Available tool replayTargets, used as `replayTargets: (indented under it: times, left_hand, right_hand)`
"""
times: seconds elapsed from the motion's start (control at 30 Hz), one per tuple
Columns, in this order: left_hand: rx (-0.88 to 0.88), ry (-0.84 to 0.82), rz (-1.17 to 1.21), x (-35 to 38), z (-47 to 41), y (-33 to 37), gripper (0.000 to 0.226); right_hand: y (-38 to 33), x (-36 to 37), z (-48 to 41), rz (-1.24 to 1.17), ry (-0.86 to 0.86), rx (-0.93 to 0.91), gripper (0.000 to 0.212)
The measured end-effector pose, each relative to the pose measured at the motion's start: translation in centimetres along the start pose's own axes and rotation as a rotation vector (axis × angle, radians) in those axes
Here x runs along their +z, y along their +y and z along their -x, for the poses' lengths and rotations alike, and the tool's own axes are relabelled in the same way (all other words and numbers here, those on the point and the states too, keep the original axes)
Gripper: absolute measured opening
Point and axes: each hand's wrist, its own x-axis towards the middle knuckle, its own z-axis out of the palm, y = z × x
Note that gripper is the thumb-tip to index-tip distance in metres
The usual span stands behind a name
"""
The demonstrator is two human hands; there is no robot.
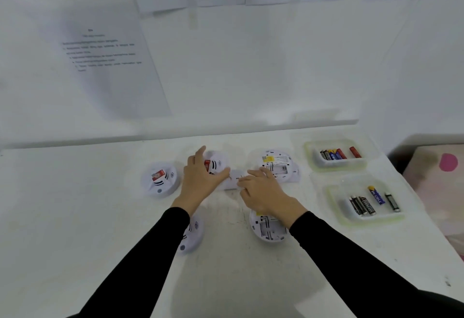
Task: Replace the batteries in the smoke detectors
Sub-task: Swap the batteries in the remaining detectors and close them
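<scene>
Several white round smoke detectors lie on the white table (75, 217). One at the left (160, 179) faces up with a red sticker. Another with a red sticker (216, 164) lies under my left hand (200, 179), which spreads over it. A small white flat piece (234, 179), perhaps a cover, lies between my hands; the fingertips of both hands touch it. My right hand (261, 192) rests palm down. Two detectors lie back-side up with open battery bays, one at the back (276, 164) and one near my right wrist (266, 229). Another (192, 237) is half hidden by my left sleeve.
Two clear plastic trays stand at the right: the far one (311, 164) holds several batteries, red, blue and black, and the near one (334, 214) holds several black and blue ones. Printed sheets hang on the wall behind. The table's right edge meets a patterned surface.
</scene>
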Motion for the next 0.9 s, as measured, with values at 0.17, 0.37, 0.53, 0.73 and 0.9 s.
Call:
replayTargets:
  times: [0.17,0.37,0.53,0.73,0.9]
  left_hand:
    - [0.103,-0.192,0.417,-2.8,-0.4,-1.3,0.054]
    - [0.140,-0.450,0.305,-5.9,-1.9,-3.8,0.049]
    - [0.173,-0.615,-0.144,-7.3,-4.2,-3.5,0.091]
    - [0.207,-0.648,-0.304,-7.2,-5.7,-3.2,0.094]
    - [0.170,-0.644,-0.144,-7.6,-4.7,-2.7,0.115]
  right_hand:
    - [-0.1,0.3,-0.3,-0.022,0.021,0.021,0.043]
    - [-0.2,0.2,-0.4,-0.037,0.029,0.040,0.042]
    - [-0.5,0.1,-0.9,-0.041,0.035,0.052,0.040]
    - [-0.7,0.1,-1.0,-0.033,0.028,0.056,0.039]
    - [-0.7,0.5,-1.3,-0.162,0.192,0.109,0.043]
